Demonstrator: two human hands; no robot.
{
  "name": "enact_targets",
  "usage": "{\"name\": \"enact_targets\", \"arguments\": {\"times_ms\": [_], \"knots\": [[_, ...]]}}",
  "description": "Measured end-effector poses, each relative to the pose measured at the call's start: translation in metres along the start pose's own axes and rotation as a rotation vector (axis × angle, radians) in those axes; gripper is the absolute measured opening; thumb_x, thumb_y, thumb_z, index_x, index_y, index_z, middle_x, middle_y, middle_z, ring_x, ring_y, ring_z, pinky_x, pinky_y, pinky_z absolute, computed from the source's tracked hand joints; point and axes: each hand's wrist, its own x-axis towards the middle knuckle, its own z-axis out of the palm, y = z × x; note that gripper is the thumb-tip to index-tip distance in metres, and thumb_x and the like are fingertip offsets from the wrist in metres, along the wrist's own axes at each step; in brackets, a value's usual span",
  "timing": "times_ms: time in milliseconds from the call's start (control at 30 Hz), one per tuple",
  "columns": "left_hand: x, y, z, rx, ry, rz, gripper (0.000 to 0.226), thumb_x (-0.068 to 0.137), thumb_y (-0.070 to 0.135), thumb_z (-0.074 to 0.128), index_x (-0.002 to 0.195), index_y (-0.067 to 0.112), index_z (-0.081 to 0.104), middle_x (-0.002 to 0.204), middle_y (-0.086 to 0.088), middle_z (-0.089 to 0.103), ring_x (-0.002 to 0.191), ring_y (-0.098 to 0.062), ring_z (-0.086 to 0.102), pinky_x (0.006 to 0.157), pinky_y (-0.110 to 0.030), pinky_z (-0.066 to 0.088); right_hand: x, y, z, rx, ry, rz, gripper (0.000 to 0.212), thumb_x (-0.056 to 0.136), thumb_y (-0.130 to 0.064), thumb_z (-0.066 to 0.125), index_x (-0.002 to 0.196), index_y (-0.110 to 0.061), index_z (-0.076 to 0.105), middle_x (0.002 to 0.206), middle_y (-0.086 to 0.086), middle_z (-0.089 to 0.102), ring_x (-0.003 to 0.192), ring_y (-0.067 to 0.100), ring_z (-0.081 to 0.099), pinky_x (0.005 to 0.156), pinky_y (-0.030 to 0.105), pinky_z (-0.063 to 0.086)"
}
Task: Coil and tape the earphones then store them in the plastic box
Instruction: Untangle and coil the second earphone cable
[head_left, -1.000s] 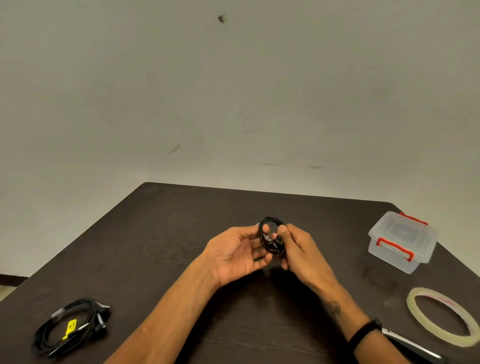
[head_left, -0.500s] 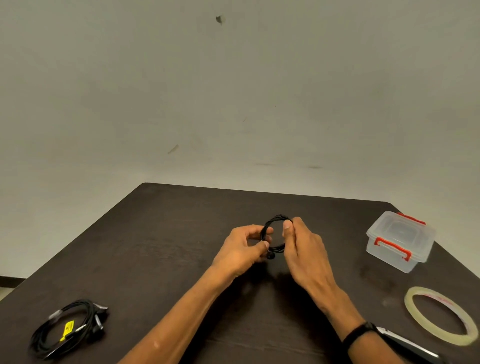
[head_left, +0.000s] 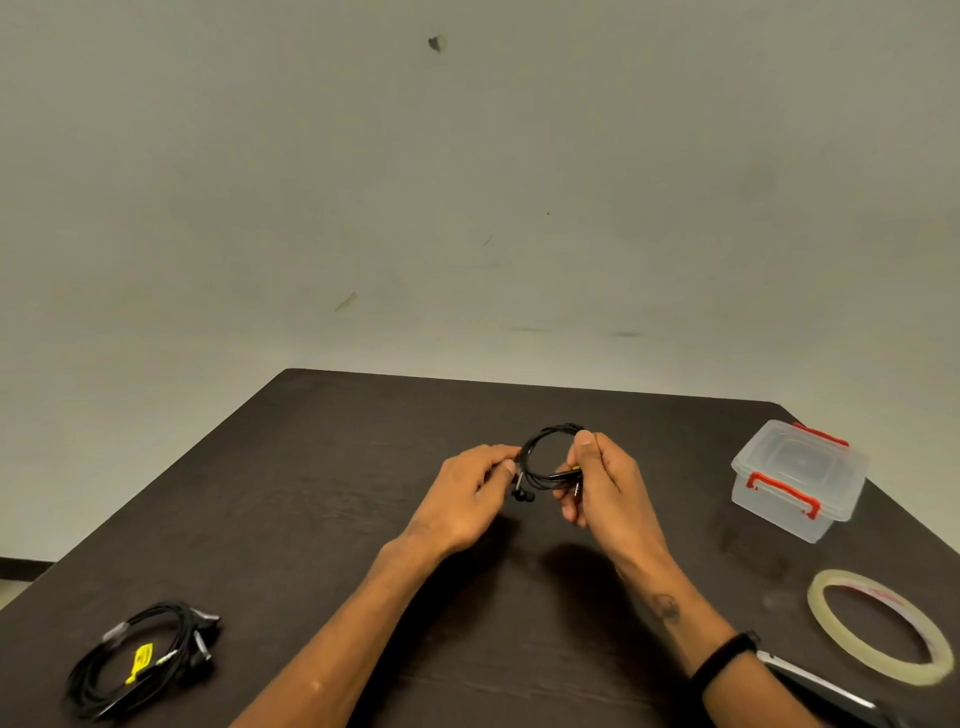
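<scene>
Both hands hold the coiled earphones (head_left: 549, 457) above the middle of the table (head_left: 322, 467): the left hand (head_left: 467, 499) pinches one side, the right hand (head_left: 605, 488) grips the other. The lidded plastic box (head_left: 797, 478) sits near the right edge.

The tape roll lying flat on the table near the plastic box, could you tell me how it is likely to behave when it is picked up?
The tape roll is a thin, wide ring with a large open middle, so it is probably light and easy to hook with a finger. Lying flat on the table, it should not roll, though stood on edge it likely would. Being so thin, it may flex slightly.
</scene>
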Motion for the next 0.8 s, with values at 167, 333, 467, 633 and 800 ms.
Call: {"name": "enact_targets", "arguments": {"times_ms": [167,333,467,633,800], "knots": [[0.003,0.005,0.009,-0.284,-0.025,-0.143,0.044,0.095,0.062,0.048,0.109,0.031,0.076,0.104,0.005,0.077,0.102,-0.017,0.071,0.095,-0.049,0.058,0.0,0.0,-0.003,-0.16,0.03,-0.075,0.046,0.113,-0.042,0.031,0.087,-0.012,0.054,0.055,0.005,0.06,0.05,0.014,0.055,0.055,0.029,0.045],[0.0,0.006,0.012,-0.287,0.013,-0.114,0.046,0.095,0.036,0.072,0.139,0.033,0.058,0.101,0.007,0.078,0.095,-0.001,0.074,0.097,-0.028,0.057,-0.002,0.0,-0.001,-0.165,0.026,-0.11,0.043,0.113,-0.04,0.033,0.086,-0.015,0.055,0.052,0.001,0.058,0.047,0.012,0.054,0.052,0.026,0.045],[0.004,0.004,0.008,-0.353,0.046,-0.095,0.037,0.097,0.023,0.07,0.132,0.031,0.062,0.091,0.002,0.08,0.09,-0.008,0.075,0.09,-0.034,0.06,0.002,0.003,-0.002,-0.106,0.014,-0.027,0.04,0.112,-0.039,0.037,0.089,-0.016,0.061,0.06,0.008,0.065,0.05,0.015,0.06,0.054,0.031,0.046],[0.009,-0.003,0.003,-0.442,0.078,-0.154,0.029,0.099,0.013,0.066,0.127,0.022,0.068,0.086,-0.001,0.08,0.078,-0.009,0.071,0.07,-0.028,0.058,0.004,0.0,-0.003,0.033,-0.026,0.113,0.041,0.111,-0.036,0.045,0.097,-0.005,0.068,0.073,0.013,0.074,0.061,0.026,0.073,0.054,0.032,0.054],[0.012,-0.008,-0.004,-0.479,0.095,-0.232,0.026,0.099,0.007,0.063,0.124,0.013,0.07,0.082,-0.004,0.079,0.069,-0.01,0.069,0.067,-0.028,0.058,0.004,-0.002,-0.007,0.128,-0.047,0.193,0.036,0.107,-0.037,0.055,0.09,-0.008,0.065,0.072,0.008,0.073,0.067,0.029,0.075,0.058,0.032,0.056]]}}
